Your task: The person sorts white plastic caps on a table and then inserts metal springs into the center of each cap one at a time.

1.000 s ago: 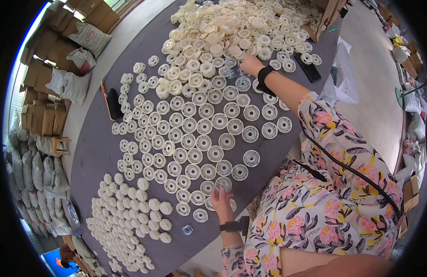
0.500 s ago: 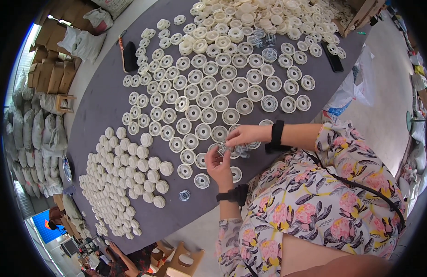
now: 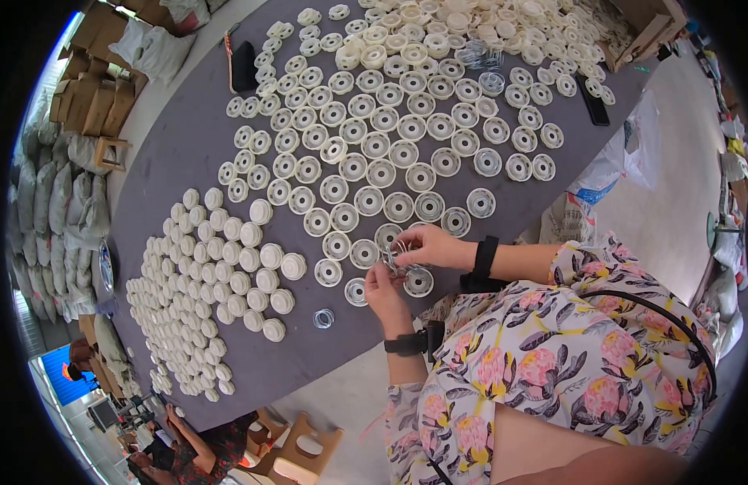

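Observation:
Both hands meet over the near edge of the table, with a tangle of shiny thin metal rings [image 3: 396, 254] between them. My left hand [image 3: 385, 294] pinches these rings from the near side, its fingertips closed. My right hand [image 3: 435, 247] grips the same bunch from the right with curled fingers. Below and around them lie round cream plastic discs [image 3: 365, 253] with dark centre holes. One disc [image 3: 419, 282] sits just under the rings, partly covered. A small loose stack of metal rings [image 3: 324, 319] rests on the table left of my left hand.
Stacked cream caps [image 3: 220, 267] cover the table's left part. A big heap of cream parts [image 3: 471, 24] lies at the far side, beside metal rings [image 3: 481, 56] and a cardboard box [image 3: 645, 32]. Two dark phones [image 3: 244, 66] lie near the edges. Another person [image 3: 198, 453] sits lower left.
The view has shifted, so the table's contents appear displaced. My hands stay together on the metal rings, with the fingers slightly rearranged; the bunch looks more spread above my left fingertips.

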Available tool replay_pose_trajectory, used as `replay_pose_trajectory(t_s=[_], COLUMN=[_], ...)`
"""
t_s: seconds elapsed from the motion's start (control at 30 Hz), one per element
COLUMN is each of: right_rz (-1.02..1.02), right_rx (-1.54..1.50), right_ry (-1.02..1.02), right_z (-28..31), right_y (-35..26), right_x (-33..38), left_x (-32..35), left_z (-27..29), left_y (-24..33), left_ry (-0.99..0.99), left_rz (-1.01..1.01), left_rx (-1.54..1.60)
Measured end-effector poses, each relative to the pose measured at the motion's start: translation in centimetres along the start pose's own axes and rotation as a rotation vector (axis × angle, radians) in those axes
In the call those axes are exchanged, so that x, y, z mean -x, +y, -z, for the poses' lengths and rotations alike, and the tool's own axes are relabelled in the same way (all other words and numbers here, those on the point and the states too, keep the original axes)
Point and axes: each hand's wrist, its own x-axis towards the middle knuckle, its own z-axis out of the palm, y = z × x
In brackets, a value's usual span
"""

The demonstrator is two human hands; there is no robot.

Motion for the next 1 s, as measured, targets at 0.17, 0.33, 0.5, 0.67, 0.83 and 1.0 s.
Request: replay_pose_trajectory(t_s=[0.17,0.33,0.5,0.67,0.83,1.0], right_rz=[0.261,0.075,-0.349,-0.407,-0.391,-0.552], right_rx=[0.506,0.525,-0.146,-0.375,-0.291,-0.519], right_ry=[0.117,0.104,0.054,-0.146,-0.186,-0.324], right_z=[-0.9,-2.0,-3.2,-0.9,-0.8,-0.3], right_y=[-0.1,1.7,0.4,1.0,1.7,2.4], right_x=[0.5,0.0,-0.3,0.2,0.6,0.5], left_x=[-0.3,0.5,1.2,0.3,-0.3,0.4], left_z=[4.6,5.3,4.6,4.8,6.1,5.1], left_y=[-0.5,-0.7,-1.2,0.4,-0.9,0.1], left_ry=[-0.225,-0.227,-0.17,-0.013,-0.167,-0.235], left_rz=[0.589,0.268,0.21,0.1,0.074,0.107], left_rx=[0.265,-0.163,0.245,0.412,-0.071,0.266])
